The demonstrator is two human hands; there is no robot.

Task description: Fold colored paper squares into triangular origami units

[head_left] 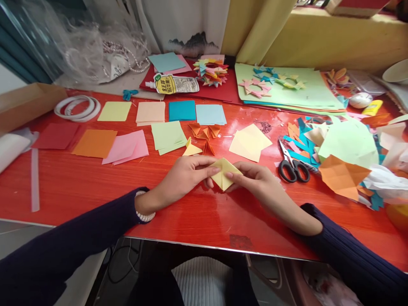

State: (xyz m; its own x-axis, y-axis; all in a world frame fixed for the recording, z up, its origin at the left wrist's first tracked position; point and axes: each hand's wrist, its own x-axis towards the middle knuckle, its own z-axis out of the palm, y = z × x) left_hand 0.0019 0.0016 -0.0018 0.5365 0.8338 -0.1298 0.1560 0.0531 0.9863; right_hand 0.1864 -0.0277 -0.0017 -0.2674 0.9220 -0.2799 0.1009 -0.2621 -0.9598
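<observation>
My left hand (183,178) and my right hand (256,180) hold a small folded piece of yellow origami paper (225,165) between them, just above the red table. Both thumbs press on its upper face, and the fingers curl beneath, partly hidden. The paper is a diamond shape with a crease down its middle. Just beyond the left hand lie a folded yellow piece (192,148) and several small folded orange pieces (205,132). Flat yellow squares (248,142) lie beyond the right hand.
Black-handled scissors (293,165) and a heap of paper scraps (346,142) lie on the right. Coloured paper squares (126,146) spread across the left, near white tape rings (78,108). Star-shaped paper rings (255,88) rest on green sheets (314,95) at the back.
</observation>
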